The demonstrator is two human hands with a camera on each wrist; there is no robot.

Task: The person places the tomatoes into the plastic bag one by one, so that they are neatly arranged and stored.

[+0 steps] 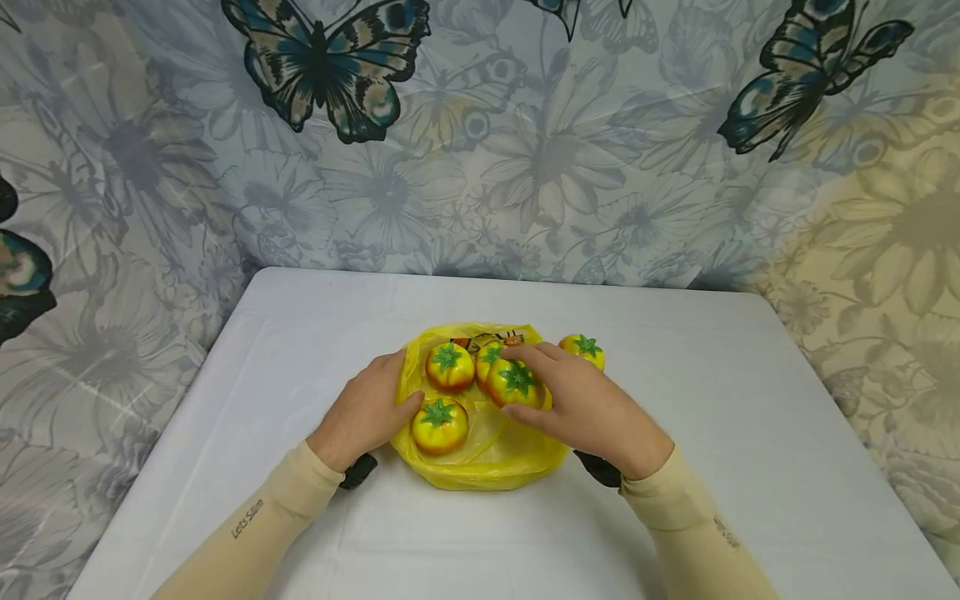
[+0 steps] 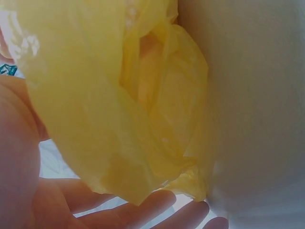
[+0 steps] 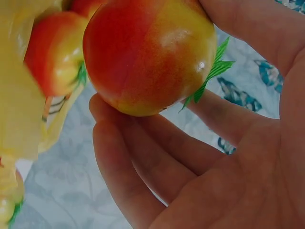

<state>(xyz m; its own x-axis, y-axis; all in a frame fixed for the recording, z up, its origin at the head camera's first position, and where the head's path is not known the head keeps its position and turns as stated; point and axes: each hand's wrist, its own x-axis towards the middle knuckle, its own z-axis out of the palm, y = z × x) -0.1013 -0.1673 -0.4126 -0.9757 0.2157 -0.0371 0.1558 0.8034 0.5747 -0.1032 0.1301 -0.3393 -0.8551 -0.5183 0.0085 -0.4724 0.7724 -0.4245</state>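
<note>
A yellow plastic bag [image 1: 487, 475] lies with its mouth wide apart on the table, and artificial tomatoes with green leaf tops sit in it. My left hand [image 1: 367, 408] holds the bag's left rim, thumb on the inner side and fingers outside; the left wrist view shows the fingers [image 2: 143, 207] behind the yellow film. With my right hand [image 1: 592, 400] I grip one red-yellow tomato [image 3: 147, 57] between thumb and fingers, over the bag's right part. Inside are a tomato [image 1: 450, 367] at the back left, a nearer one [image 1: 440, 427] by my left thumb, and another partly hidden one [image 1: 489, 357].
One more tomato [image 1: 583, 348] lies outside the bag, behind my right hand and partly covered by it. The white table [image 1: 337, 308] ends at a wall of butterfly-and-flower cloth [image 1: 525, 167]. Dark wrist devices [image 1: 598, 469] sit under both wrists.
</note>
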